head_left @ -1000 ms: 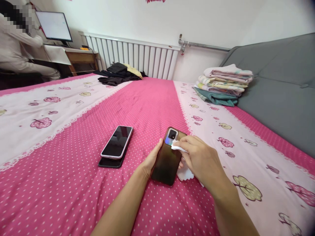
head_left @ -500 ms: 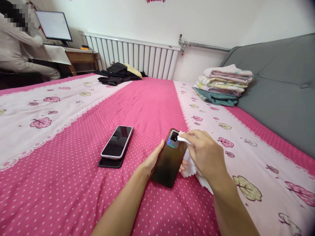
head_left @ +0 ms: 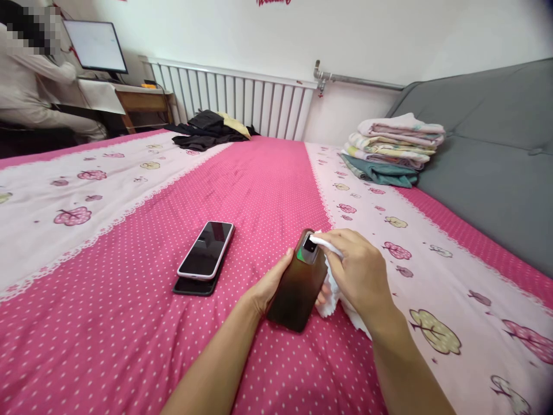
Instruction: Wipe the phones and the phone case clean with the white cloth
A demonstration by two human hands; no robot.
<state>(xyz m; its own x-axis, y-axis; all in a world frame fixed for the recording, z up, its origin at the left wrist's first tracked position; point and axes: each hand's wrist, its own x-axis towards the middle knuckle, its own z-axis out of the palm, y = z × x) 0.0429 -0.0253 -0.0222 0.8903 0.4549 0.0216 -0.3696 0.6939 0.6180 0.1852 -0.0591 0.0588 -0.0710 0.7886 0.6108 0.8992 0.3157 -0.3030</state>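
My left hand [head_left: 268, 283] grips a dark brownish phone [head_left: 297, 285] back side up, just above the pink dotted bed cover. My right hand [head_left: 362, 271] is pinched on a white cloth [head_left: 332, 287] and presses its tip against the phone's camera block at the top corner. The cloth hangs down beside the phone's right edge. To the left, two more phones [head_left: 204, 257] lie stacked on the cover, the upper one with a dark screen facing up.
A pile of folded cloths [head_left: 391, 148] sits at the far right by the grey headboard [head_left: 488, 150]. Dark clothes [head_left: 207, 130] lie near the radiator [head_left: 242, 98]. A person in white [head_left: 30, 86] sits at a desk with a monitor [head_left: 95, 46], far left.
The phone has tilted more on edge toward the left, and my right hand with the cloth has shifted from the phone's upper back to its camera corner.
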